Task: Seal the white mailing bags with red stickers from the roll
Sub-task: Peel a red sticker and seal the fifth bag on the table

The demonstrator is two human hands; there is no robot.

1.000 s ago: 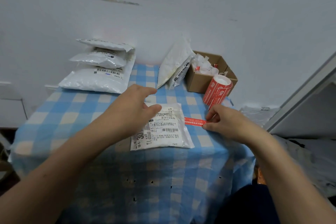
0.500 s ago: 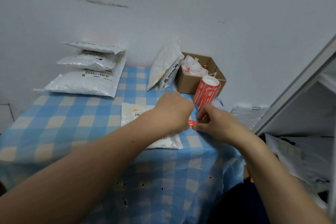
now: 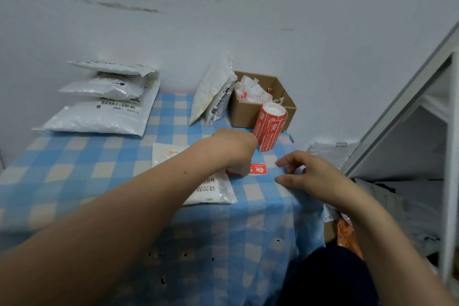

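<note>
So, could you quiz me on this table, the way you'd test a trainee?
1. True or false: the right hand pinches the red sticker.
2. Where does the sticker roll stand? A) inside the cardboard box; B) on the table, in front of that box; C) on top of the stacked bags.
3. How many white mailing bags make up the stack at the table's far left?

Key: 1. False: its fingers are spread and clear of the sticker, whose other end lies under the left hand. 2. B. 3. Three.
</note>
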